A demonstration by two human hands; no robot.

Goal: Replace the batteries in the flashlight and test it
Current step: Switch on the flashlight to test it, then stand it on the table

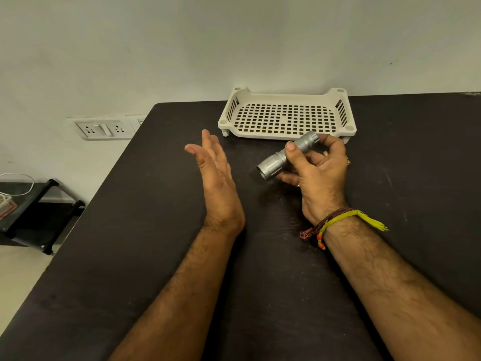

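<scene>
A: Where is the flashlight (287,155)?

B: Right of the frame's centre, held in the right hand (316,173) above the dark worktop (145,230). It is a silver metal tube lying at a slant, its wider head end pointing to the lower left and its tail toward the upper right.

A: How does that hand grip it?

B: The thumb lies across the knurled barrel from the near side and the fingers curl round behind and beneath it. Coloured threads are tied round that wrist (335,222).

A: And the other hand?

B: The left hand (213,168) sits just left of centre, well apart from the flashlight, fingers straight and close together, thumb spread off to the left, palm turned toward the flashlight. It holds nothing.

A: Anything else on the worktop?

B: A cream perforated plastic tray (286,99) at the far edge, upper centre, against the wall, just behind the flashlight's tail. On the wall at the left sits a white socket panel (104,128), and a black low shelf (49,186) stands at the far left.
</scene>
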